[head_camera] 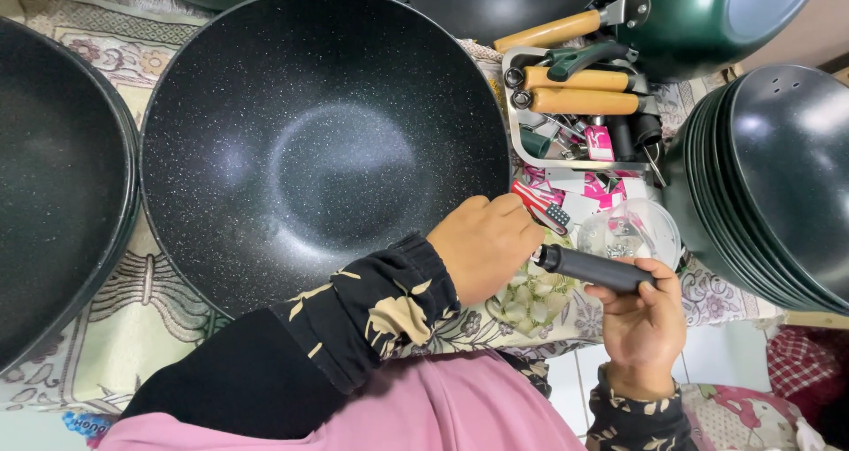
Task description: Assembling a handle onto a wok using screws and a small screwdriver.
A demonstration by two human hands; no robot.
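Left hand (482,248): fingers curled closed, resting at the near right rim of the large black speckled wok (323,146); what it pinches, if anything, is hidden under the knuckles. Forearm in a dark leaf-print sleeve (371,314) crosses from lower left, lying over the wok's rim.

Right hand (644,323): closed around a black cylindrical handle (591,268), thumb on top, fingers wrapped beneath. Handle lies nearly level, its metal-tipped end pointing at the left hand and almost touching it. Wrist comes up from the bottom edge.

The wok sits on a patterned cloth (141,301), directly in front of the person.

Counts: three wooden handles (579,90) in and above a metal tray (566,164); one clear plastic container (632,232) of small screws just beyond the right hand; one stack of dark woks (769,181) at right, number unclear; one more wok (53,186) at left.
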